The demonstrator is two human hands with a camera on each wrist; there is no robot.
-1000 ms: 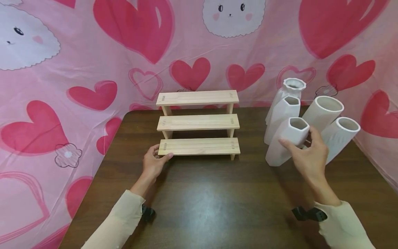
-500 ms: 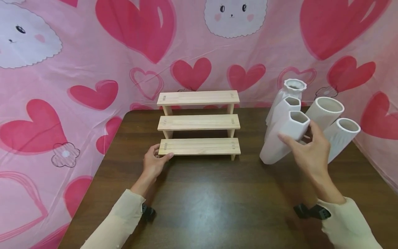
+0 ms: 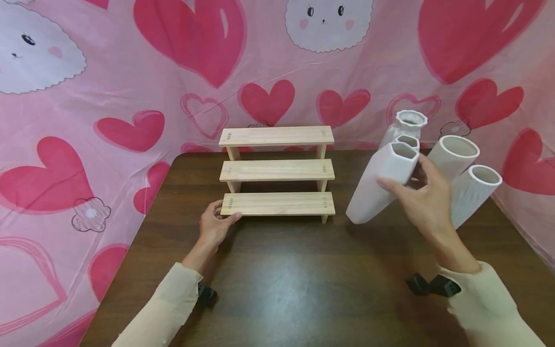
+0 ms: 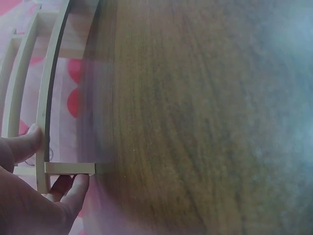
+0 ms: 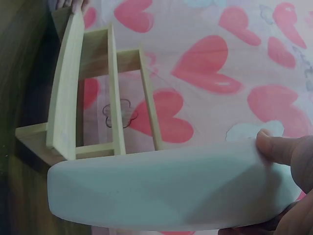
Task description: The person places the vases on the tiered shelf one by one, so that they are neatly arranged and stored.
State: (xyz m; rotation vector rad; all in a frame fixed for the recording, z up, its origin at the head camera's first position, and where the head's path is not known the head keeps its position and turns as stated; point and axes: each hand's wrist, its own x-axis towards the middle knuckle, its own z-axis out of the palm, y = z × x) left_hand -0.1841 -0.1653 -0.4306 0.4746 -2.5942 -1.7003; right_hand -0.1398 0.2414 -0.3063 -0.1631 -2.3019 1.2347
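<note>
My right hand (image 3: 427, 197) grips a white vase (image 3: 381, 178) with a six-sided mouth near its top, thumb on the near side. The vase leans, its base toward the wooden stand. In the right wrist view the vase (image 5: 161, 191) stretches across the bottom, its top in the fingers. My left hand (image 3: 214, 224) holds the left end of the lowest step of a three-step wooden stand (image 3: 277, 204). The left wrist view shows the left thumb on the step's front edge and fingers (image 4: 76, 193) by the short leg (image 4: 71, 168).
Behind the held vase stand a vase with a scalloped rim (image 3: 411, 118) and another angular-mouthed one (image 3: 408, 140), partly hidden. Two round-mouthed vases (image 3: 457, 147) stand right of them, close to the right hand. A pink heart-print cloth (image 3: 277, 62) hangs behind the dark wooden table (image 3: 282, 274).
The right hand has lifted the vase up and moved it left, away from the round-mouthed vases and toward the stand. The left hand has stayed on the lowest step.
</note>
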